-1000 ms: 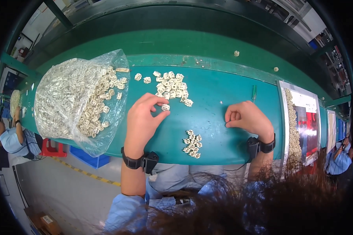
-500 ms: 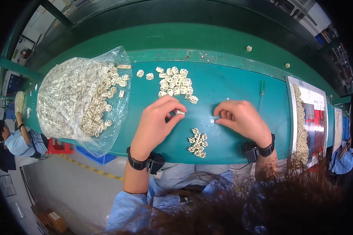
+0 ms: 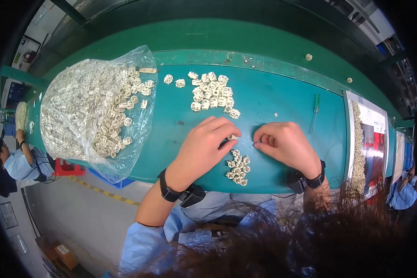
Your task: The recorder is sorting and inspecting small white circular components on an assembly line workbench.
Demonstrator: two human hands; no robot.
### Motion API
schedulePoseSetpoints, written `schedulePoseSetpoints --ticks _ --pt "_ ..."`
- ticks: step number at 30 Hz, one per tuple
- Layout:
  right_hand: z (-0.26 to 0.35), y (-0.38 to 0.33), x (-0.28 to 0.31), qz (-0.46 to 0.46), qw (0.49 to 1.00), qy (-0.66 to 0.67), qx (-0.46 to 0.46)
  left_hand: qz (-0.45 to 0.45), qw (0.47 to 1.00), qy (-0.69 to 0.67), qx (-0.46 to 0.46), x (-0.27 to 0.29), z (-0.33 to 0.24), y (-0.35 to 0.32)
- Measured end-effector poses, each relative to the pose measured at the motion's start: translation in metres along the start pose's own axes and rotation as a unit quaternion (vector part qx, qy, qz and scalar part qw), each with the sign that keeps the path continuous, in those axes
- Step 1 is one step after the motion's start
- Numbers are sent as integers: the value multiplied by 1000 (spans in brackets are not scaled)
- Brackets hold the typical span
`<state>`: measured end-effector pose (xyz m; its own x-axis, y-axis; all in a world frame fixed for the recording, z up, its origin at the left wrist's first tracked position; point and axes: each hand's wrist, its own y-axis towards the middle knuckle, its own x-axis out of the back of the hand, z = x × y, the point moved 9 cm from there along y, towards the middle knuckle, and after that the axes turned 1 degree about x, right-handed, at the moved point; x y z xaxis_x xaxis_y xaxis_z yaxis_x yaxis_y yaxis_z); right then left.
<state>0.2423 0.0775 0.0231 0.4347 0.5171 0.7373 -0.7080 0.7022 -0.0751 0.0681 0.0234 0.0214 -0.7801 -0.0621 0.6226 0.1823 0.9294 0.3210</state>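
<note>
Since the earlier frame both hands have closed together. Left hand [image 3: 203, 149] pinches a small cream part [image 3: 233, 137] at its fingertips; right hand [image 3: 285, 145] is curled around a tiny metal pin [image 3: 254, 143] just beside it. A near pile [image 3: 236, 166] lies below them on the green table [image 3: 282, 99]. Beyond: a far pile [image 3: 213, 96], a clear bag [image 3: 95, 113] of parts, a screwdriver [image 3: 315, 111]. The part is blocky and ribbed.

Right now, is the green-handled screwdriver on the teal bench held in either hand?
No: the green-handled screwdriver lies alone on the teal bench, apart from the right hand and the left hand.
</note>
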Motion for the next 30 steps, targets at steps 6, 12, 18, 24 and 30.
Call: schedulePoseSetpoints --ticks 6,12,18,24,30 --pt "-2 1 0 -5 1000 9 -11 -30 998 28 -55 1 -4 -2" --pt "6 2 -2 -73 994 80 -15 23 997 -39 65 -9 9 -2" --pt "25 4 -13 -114 991 57 47 2 999 -27 16 -10 9 0" --pt "21 6 -16 -103 993 56 33 19 993 -91 67 -7 13 -5" --pt "31 7 -20 -96 993 34 54 30 994 -71 80 -9 16 -4"
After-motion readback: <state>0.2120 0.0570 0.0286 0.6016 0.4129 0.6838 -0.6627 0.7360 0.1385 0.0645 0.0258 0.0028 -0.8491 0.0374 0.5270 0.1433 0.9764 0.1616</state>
